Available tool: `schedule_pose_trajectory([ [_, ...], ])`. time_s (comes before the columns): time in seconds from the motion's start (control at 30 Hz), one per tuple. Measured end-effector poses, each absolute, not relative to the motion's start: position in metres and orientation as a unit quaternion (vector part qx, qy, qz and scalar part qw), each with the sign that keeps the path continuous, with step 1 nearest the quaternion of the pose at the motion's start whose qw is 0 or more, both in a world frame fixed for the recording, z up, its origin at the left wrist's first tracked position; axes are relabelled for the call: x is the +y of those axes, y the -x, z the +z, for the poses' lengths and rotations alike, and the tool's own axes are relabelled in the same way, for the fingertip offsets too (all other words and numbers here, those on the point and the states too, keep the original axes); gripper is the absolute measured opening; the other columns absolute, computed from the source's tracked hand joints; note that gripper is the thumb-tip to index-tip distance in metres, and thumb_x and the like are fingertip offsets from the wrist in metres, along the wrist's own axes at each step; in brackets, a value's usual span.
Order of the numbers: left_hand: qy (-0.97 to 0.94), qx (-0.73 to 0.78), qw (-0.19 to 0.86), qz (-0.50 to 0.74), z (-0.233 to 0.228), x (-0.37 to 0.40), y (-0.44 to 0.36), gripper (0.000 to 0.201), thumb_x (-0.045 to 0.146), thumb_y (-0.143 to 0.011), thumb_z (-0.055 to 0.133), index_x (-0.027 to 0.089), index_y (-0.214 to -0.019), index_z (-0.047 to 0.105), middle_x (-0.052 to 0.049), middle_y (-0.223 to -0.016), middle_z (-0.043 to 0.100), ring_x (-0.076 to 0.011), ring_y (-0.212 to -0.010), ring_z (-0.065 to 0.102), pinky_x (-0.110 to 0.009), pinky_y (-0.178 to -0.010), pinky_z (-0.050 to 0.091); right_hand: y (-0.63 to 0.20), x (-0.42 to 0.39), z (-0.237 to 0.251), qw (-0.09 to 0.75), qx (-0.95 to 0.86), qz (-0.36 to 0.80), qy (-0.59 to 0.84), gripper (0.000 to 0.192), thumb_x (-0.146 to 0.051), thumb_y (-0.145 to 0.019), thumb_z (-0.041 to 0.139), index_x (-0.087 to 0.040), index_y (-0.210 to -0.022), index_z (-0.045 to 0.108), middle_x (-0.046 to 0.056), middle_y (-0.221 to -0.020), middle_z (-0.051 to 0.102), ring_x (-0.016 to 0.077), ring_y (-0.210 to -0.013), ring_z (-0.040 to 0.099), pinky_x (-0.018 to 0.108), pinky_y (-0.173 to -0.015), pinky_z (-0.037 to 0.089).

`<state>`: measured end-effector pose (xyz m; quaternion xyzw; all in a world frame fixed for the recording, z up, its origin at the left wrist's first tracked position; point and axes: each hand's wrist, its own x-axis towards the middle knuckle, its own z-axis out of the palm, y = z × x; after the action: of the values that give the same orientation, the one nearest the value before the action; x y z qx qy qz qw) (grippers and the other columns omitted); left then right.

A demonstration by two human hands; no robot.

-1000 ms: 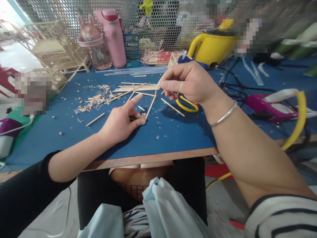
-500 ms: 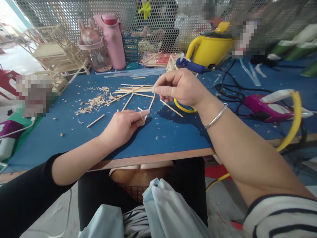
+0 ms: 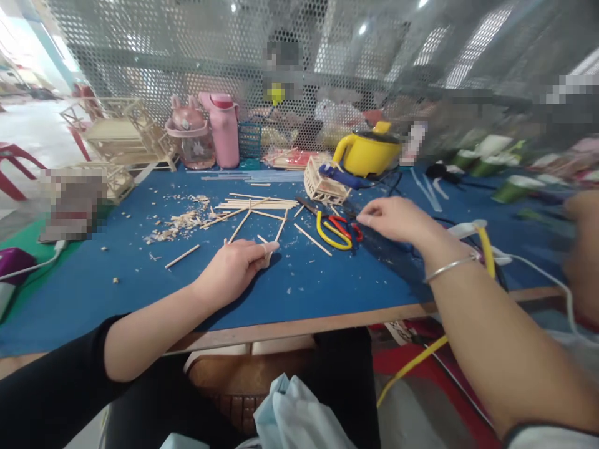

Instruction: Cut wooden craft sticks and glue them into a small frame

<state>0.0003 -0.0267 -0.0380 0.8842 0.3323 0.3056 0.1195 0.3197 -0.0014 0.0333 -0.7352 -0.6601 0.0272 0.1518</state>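
My left hand [image 3: 241,257] rests on the blue tabletop, closed with thumb and forefinger pinched on a frame of thin wooden sticks [image 3: 281,226]. Part of the frame is hidden under those fingers. To the right, my right hand [image 3: 397,219] hovers over the table with its fingertips drawn together. Whatever it holds, if anything, I cannot make out. Just left of it lie a yellow-handled cutting tool [image 3: 334,240] and a red-handled tool [image 3: 356,232]. One loose stick [image 3: 312,240] lies between the hands, and several more sticks [image 3: 262,202] lie behind the frame.
Wood scraps [image 3: 180,226] are piled at left. Along the back stand a pink bottle [image 3: 223,134], a clear jar [image 3: 191,149], a small stick-built model [image 3: 322,181] and a yellow pot [image 3: 369,154]. A yellow cable [image 3: 412,368] hangs off the front edge. Another person's blurred arm [image 3: 583,249] is at far right.
My right hand has left the stick frame and moved right, uncovering the coloured tool handles and the small model. My left hand keeps its hold. The view has tilted up.
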Motion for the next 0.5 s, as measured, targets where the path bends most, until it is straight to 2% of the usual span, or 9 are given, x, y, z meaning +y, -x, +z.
schedule_pose_trajectory([
  [0.07, -0.885, 0.332, 0.115, 0.306, -0.039, -0.026, 0.000, 0.030, 0.019, -0.088, 0.047, 0.021, -0.113, 0.064, -0.003, -0.087, 0.070, -0.0147, -0.079, 0.063, -0.024, -0.073, 0.048, -0.320, -0.009, 0.024, 0.120, -0.695, 0.026, 0.708, 0.016, -0.034, -0.073, 0.062, -0.020, -0.080, 0.067, 0.001, -0.067, 0.065, 0.0137, -0.059, 0.057, 0.024, -0.054, 0.040],
  [0.2, -0.883, 0.334, 0.127, 0.303, -0.040, -0.026, 0.001, 0.031, 0.015, -0.087, 0.048, 0.020, -0.112, 0.064, -0.004, -0.088, 0.070, -0.0156, -0.080, 0.062, -0.025, -0.074, 0.048, -0.303, -0.021, 0.014, 0.096, -0.691, -0.029, 0.716, 0.023, -0.042, -0.076, 0.056, -0.022, -0.085, 0.062, 0.001, -0.068, 0.065, 0.0152, -0.057, 0.056, 0.025, -0.050, 0.035],
  [0.37, -0.881, 0.329, 0.147, 0.308, -0.038, -0.026, -0.001, 0.030, 0.015, -0.088, 0.046, 0.019, -0.109, 0.066, -0.004, -0.084, 0.070, -0.0158, -0.079, 0.061, -0.026, -0.075, 0.047, -0.309, -0.035, 0.028, 0.023, -0.681, 0.027, 0.731, 0.018, -0.019, -0.074, 0.053, -0.020, -0.091, 0.060, 0.000, -0.064, 0.064, 0.0152, -0.057, 0.058, 0.024, -0.052, 0.036],
  [0.43, -0.881, 0.327, 0.147, 0.309, -0.037, -0.026, -0.001, 0.030, 0.015, -0.088, 0.045, 0.019, -0.110, 0.066, -0.004, -0.083, 0.070, -0.0160, -0.079, 0.061, -0.026, -0.075, 0.046, -0.315, -0.042, 0.035, -0.015, -0.674, 0.028, 0.738, 0.019, -0.018, -0.073, 0.055, -0.021, -0.090, 0.062, 0.001, -0.067, 0.066, 0.0172, -0.060, 0.060, 0.025, -0.053, 0.037],
  [0.5, -0.882, 0.328, 0.142, 0.308, -0.037, -0.027, -0.002, 0.030, 0.016, -0.088, 0.046, 0.019, -0.110, 0.065, -0.004, -0.083, 0.069, -0.0162, -0.078, 0.061, -0.026, -0.074, 0.046, -0.314, -0.047, 0.038, -0.030, -0.681, -0.006, 0.732, 0.016, -0.021, -0.074, 0.055, -0.023, -0.085, 0.065, 0.005, -0.079, 0.068, 0.0205, -0.071, 0.062, 0.027, -0.058, 0.038],
])
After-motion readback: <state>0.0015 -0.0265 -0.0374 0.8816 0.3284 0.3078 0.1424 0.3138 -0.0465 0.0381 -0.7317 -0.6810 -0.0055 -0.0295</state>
